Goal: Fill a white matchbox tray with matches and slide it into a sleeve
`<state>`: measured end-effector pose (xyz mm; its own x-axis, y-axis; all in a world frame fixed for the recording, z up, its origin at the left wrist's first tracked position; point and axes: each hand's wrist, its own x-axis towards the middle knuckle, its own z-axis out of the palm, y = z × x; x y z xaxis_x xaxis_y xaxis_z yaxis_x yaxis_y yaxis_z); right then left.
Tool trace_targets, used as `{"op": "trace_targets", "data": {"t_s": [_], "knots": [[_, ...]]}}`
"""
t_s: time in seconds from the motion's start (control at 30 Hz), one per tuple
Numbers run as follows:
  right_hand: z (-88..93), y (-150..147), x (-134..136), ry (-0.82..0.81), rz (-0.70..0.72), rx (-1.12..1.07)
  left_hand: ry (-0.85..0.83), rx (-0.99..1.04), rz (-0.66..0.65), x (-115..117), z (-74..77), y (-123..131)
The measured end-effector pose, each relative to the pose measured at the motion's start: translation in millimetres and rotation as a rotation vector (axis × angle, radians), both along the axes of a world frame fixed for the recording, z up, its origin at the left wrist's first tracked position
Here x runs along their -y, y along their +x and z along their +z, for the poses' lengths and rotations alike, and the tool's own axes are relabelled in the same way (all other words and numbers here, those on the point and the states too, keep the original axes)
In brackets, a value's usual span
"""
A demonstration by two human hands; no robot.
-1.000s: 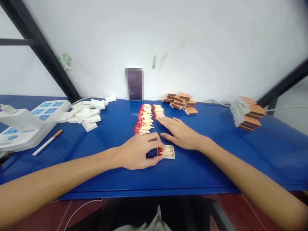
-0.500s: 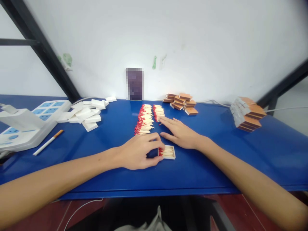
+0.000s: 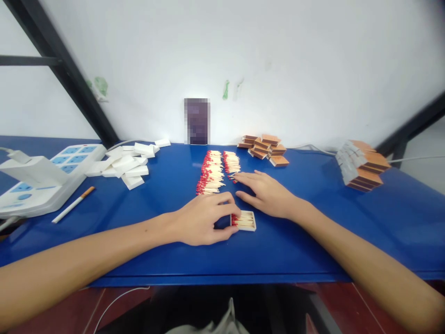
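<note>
A small white matchbox tray [image 3: 247, 221] holds a layer of matches with red heads. My left hand [image 3: 206, 218] grips its left end between thumb and fingers, fingertips over the match heads. Beyond it lie a long pile of red-headed matches [image 3: 212, 174] and a smaller pile of matches [image 3: 232, 162] to its right. My right hand [image 3: 266, 192] rests palm down, fingers stretched and thumb apart, its fingertips at a few loose matches at the near end of the smaller pile.
White empty-looking trays [image 3: 123, 162] are heaped at the left, beside a power strip [image 3: 52, 185] and a cigarette [image 3: 73, 205]. Orange matchbox sleeves [image 3: 266, 147] stack against the wall. Another block of sleeves [image 3: 365, 164] stands at the right. A dark pixelated rectangle [image 3: 197, 121] leans on the wall.
My right fingertips have drawn slightly back from the smaller pile, and a few matches at its near end have come apart from it. The left hand keeps its hold on the tray.
</note>
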<state>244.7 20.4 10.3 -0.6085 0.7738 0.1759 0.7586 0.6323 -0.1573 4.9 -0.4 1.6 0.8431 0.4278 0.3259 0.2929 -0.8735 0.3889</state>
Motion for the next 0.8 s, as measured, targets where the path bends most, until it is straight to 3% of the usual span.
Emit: {"op": "trace_targets", "data": {"t_s": [0.8], "knots": [[1.4,6.7,-8.7,-0.015,-0.033,-0.150,-0.015,-0.003,-0.003,-1.2,-2.5,-0.4]]}}
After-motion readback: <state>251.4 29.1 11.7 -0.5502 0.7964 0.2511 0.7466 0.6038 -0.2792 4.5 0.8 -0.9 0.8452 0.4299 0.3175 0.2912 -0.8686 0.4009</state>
